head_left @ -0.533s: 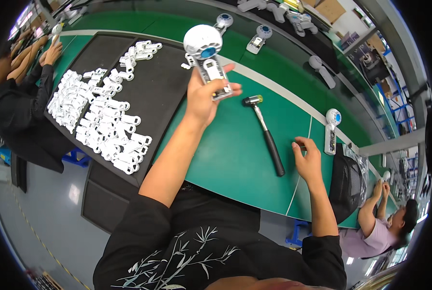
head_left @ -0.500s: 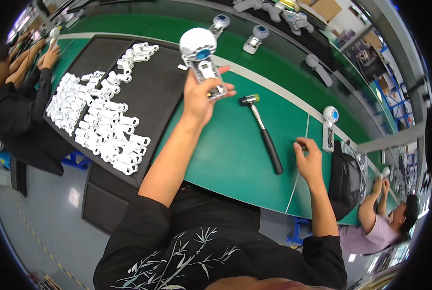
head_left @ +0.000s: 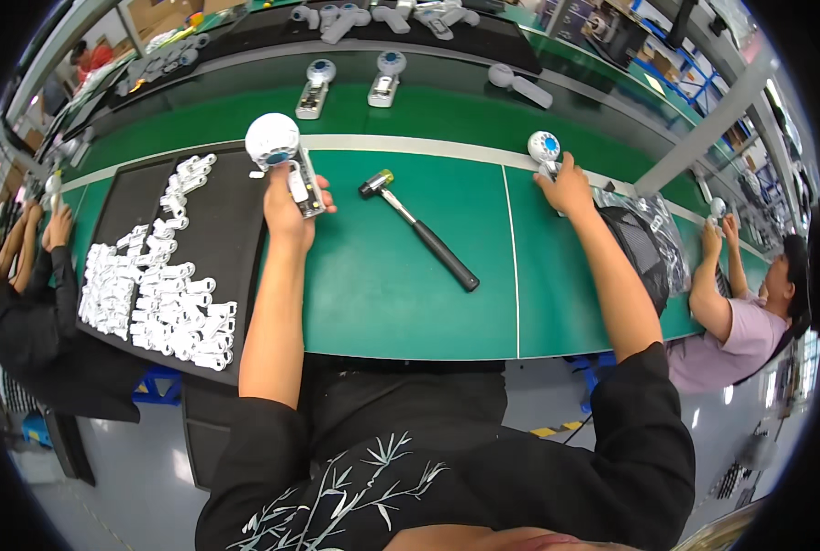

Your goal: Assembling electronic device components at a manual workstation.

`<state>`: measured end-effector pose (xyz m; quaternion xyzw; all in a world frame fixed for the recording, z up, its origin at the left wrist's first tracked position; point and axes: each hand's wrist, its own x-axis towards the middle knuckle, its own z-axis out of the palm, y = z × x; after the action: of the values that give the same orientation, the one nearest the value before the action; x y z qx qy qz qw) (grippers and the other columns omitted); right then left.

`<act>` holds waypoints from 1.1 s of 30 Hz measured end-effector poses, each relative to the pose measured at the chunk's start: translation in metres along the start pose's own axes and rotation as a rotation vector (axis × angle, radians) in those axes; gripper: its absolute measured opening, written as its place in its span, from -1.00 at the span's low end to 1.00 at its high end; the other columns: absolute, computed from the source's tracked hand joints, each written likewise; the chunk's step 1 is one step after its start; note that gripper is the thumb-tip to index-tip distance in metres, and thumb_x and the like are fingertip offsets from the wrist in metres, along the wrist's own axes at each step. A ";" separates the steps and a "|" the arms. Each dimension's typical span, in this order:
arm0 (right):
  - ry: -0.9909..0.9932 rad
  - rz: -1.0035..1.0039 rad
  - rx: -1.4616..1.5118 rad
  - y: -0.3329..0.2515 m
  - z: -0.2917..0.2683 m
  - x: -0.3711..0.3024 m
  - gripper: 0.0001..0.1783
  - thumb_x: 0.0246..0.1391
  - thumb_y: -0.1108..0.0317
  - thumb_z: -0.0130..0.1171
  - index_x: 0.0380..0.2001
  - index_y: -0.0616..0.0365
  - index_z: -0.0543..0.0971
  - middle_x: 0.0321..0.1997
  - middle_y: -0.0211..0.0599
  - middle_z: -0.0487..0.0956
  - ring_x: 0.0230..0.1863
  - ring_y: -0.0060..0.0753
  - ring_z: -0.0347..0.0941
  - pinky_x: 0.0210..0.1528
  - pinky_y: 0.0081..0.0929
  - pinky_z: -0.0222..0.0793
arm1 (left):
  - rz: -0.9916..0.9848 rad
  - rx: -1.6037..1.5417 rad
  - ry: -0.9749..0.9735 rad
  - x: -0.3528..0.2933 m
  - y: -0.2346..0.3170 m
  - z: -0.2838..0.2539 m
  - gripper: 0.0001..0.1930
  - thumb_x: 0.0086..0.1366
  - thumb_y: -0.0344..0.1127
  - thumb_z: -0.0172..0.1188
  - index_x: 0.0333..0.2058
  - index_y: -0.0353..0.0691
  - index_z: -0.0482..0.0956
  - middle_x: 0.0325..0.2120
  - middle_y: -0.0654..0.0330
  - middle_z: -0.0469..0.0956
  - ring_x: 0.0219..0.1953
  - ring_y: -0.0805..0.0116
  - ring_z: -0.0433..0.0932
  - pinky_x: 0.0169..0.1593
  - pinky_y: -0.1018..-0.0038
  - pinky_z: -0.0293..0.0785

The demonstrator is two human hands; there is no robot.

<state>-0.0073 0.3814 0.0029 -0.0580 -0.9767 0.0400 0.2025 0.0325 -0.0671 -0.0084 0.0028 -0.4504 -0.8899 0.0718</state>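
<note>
My left hand [head_left: 288, 217] is closed around the handle of a white handheld fan [head_left: 272, 138], its round head up and the inside of its handle showing. At the right, my right hand [head_left: 568, 191] has its fingers around the handle of a second handheld fan [head_left: 544, 145], which has a blue centre; the hand covers most of that handle. Between the two hands a hammer [head_left: 436, 248] with a black grip lies on the green table [head_left: 401, 321].
Many small white plastic parts [head_left: 182, 308] lie on a black tray [head_left: 235, 220] at the left. Beyond the pale strip stand more fans [head_left: 314, 90] on a green surface. A black bag [head_left: 632, 243] sits at the right. Co-workers [head_left: 736, 312] work on both sides.
My right hand has reached forward and closed on the second fan's handle. My left hand still holds its fan, now tilted differently. The whole view has turned rightward.
</note>
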 end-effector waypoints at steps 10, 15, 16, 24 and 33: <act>-0.590 -0.169 0.064 -0.056 -0.041 -0.017 -0.28 -0.08 0.07 0.35 0.02 0.36 0.34 -0.02 0.19 0.50 0.02 0.21 0.45 0.03 -0.07 0.41 | -0.027 0.097 0.231 0.001 -0.001 0.010 -0.52 0.37 0.05 -0.03 -0.16 -0.37 0.39 -0.48 0.04 0.55 -0.54 0.24 0.58 -0.48 0.32 0.57; -0.211 -0.487 0.312 -0.124 -0.067 -0.049 -0.31 -0.04 0.06 0.33 0.03 0.33 0.40 -0.04 0.14 0.46 0.02 0.10 0.40 0.05 -0.14 0.38 | -0.100 0.119 0.155 0.005 -0.010 0.003 -0.55 0.37 0.01 -0.04 -0.15 -0.37 0.39 -0.47 0.04 0.55 -0.51 0.22 0.58 -0.44 0.33 0.57; -0.303 -0.470 0.356 -0.146 -0.065 -0.056 -0.35 -0.01 0.02 0.30 -0.03 0.34 0.44 -0.03 0.12 0.46 0.02 0.09 0.40 0.03 -0.14 0.38 | -0.101 0.123 0.161 0.005 -0.010 0.001 -0.55 0.37 0.01 -0.04 -0.15 -0.37 0.39 -0.47 0.04 0.55 -0.51 0.22 0.58 -0.44 0.33 0.57; -0.615 -0.416 0.415 -0.205 0.008 -0.038 -0.59 0.20 0.08 0.08 -0.21 0.29 0.45 -0.31 0.12 0.54 -0.27 0.13 0.50 -0.21 -0.05 0.46 | -0.116 -0.065 0.196 -0.011 -0.001 0.024 -0.70 0.23 -0.37 0.12 -0.08 -0.26 0.33 -0.32 0.08 0.46 -0.47 0.23 0.54 -0.53 0.36 0.45; -0.052 -0.634 0.641 -0.238 -0.043 -0.003 -0.73 0.30 0.21 -0.03 -0.34 0.21 0.43 -0.68 -0.10 0.43 -0.61 0.01 0.43 -0.55 -0.23 0.28 | -0.264 -0.113 -0.177 -0.019 0.014 0.025 -0.55 0.04 -0.58 0.04 -0.03 -0.25 0.29 -0.31 0.12 0.39 -0.52 0.33 0.46 -0.59 0.47 0.29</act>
<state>-0.0109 0.1473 0.0651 0.3109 -0.8893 0.2778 0.1877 0.0516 -0.0522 0.0165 -0.0206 -0.4000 -0.9123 -0.0856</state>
